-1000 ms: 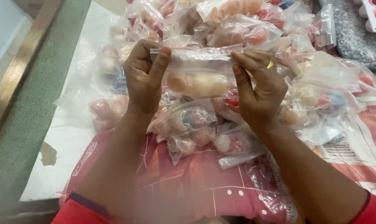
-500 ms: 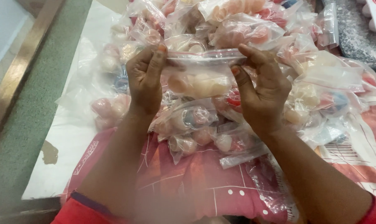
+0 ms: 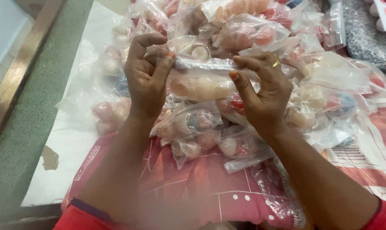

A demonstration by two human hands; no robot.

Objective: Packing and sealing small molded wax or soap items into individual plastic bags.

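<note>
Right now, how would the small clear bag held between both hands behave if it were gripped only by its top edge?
The clear bag would probably sag: its thin film looks floppy, stretched flat only between the left hand and right hand. The pale rounded pieces inside likely pull it down and could shift. The glossy plastic may feel slippery.

Red sleeves, dark cuff edge, gold ring on right hand (image 3: 265,96)

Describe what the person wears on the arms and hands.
Both forearms are bare. Red sleeves show at the bottom corners; the left sleeve has a dark band at its edge. The right hand wears a gold ring. The left hand wears nothing.
</note>
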